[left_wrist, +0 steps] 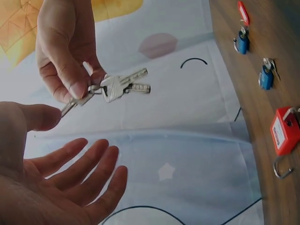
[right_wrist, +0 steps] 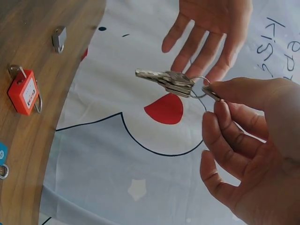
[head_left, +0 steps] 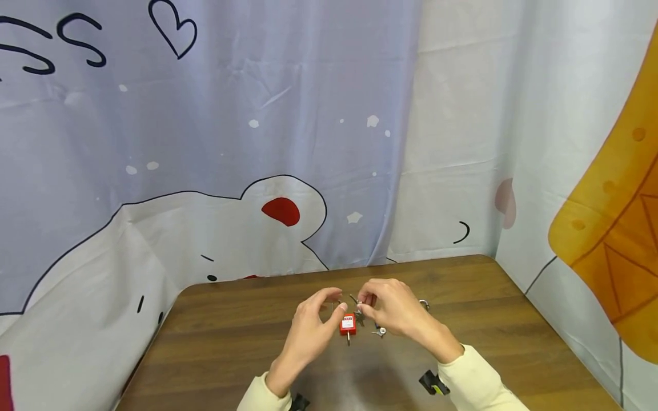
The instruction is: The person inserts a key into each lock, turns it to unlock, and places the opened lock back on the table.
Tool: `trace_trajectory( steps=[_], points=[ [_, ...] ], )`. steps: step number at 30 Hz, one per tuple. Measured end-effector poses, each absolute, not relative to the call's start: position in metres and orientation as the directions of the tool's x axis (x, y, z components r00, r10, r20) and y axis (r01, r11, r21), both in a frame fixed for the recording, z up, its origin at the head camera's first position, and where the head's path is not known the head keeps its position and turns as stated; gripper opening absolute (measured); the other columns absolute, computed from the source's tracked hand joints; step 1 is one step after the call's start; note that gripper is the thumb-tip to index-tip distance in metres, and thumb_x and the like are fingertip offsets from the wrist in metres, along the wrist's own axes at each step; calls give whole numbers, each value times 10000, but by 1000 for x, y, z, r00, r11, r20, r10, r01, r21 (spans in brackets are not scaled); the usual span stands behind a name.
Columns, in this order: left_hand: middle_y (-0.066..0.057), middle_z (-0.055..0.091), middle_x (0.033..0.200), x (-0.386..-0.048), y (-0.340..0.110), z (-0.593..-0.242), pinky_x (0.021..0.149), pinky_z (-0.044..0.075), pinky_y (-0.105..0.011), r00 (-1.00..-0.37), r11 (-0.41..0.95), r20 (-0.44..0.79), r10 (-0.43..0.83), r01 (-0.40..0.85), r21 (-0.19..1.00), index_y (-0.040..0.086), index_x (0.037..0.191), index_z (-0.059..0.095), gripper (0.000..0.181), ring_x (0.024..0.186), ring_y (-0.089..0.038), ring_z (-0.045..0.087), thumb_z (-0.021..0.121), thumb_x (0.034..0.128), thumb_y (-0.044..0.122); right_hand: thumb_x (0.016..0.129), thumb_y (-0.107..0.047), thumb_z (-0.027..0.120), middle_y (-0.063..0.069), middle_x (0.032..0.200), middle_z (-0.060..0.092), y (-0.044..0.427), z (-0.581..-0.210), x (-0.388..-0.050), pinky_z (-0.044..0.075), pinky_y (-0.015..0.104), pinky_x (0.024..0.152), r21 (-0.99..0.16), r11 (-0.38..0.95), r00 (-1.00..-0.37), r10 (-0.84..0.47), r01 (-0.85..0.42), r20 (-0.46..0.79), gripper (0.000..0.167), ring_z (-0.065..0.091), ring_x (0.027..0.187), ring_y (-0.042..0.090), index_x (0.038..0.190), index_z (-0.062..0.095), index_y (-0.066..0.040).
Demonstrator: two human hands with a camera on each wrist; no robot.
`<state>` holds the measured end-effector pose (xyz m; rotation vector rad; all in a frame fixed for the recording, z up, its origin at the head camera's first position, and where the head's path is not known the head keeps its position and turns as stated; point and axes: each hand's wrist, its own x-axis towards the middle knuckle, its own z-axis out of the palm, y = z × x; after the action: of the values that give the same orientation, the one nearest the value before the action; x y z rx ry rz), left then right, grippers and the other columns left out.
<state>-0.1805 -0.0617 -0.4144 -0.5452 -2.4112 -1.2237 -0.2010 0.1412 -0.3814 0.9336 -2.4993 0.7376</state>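
Above the table, my right hand (head_left: 393,307) pinches one key of a bunch of silver keys (right_wrist: 171,84) between thumb and fingers. Several keys hang together on a metal ring (right_wrist: 200,84), their blades pointing away from the fingertips. Facing it, my left hand (head_left: 310,325) has its fingers spread and relaxed, holding nothing. In the left wrist view its thumb (left_wrist: 44,117) lies close to the tip of the pinched key; whether they touch I cannot tell. A red padlock (head_left: 348,323) with a white label lies on the table below, between the hands.
On the wooden table (head_left: 231,342) lie two blue padlocks with keys, one blue padlock (left_wrist: 242,42) beside a red tag (left_wrist: 243,12). A grey padlock (right_wrist: 59,38) and a teal padlock (right_wrist: 3,155) appear in the right wrist view. A printed curtain (head_left: 329,114) hangs behind the table.
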Motion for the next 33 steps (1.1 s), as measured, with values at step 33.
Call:
trace_trajectory(
  steps=[33],
  points=[
    [85, 538, 607, -181, -46, -395, 516, 407, -188, -894, 425, 442, 75, 429, 797, 156, 762, 702, 214, 547, -35, 483, 601, 946, 199, 702, -69, 763, -99, 712, 606, 130, -387, -194, 427, 243, 635, -15, 650, -379, -423, -759, 823, 162, 552, 661, 71, 717, 642, -176]
  ],
)
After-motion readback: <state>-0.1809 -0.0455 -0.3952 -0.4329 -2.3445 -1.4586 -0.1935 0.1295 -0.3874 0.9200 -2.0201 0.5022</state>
